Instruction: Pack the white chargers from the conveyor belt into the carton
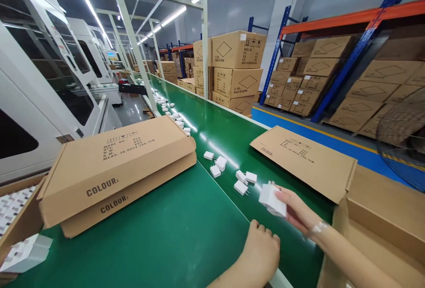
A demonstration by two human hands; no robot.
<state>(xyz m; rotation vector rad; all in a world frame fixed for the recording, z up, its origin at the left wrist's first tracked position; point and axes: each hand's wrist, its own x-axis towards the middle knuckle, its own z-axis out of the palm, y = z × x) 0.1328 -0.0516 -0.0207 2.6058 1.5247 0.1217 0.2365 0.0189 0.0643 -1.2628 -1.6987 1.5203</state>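
Observation:
White plug adapters [221, 163] lie in small groups on the green conveyor belt [232, 133]. Over the belt, my right hand [294, 206] holds several white adapters [272, 198] pressed together between thumb and fingers. My left hand [262, 250] rests at the belt's near edge, its fingers curled downward; whatever may be under them is hidden. More adapters [26, 252] stand in a row at the lower left, beside an open carton of white pieces [13, 208].
Two stacked flat cartons [116, 159] lie on the green table [159, 226] to the left. Across the belt lies a closed carton [305, 162], with an open carton [392, 221] at the right. Stacked boxes [239, 67] and a frame post [205, 36] stand beyond.

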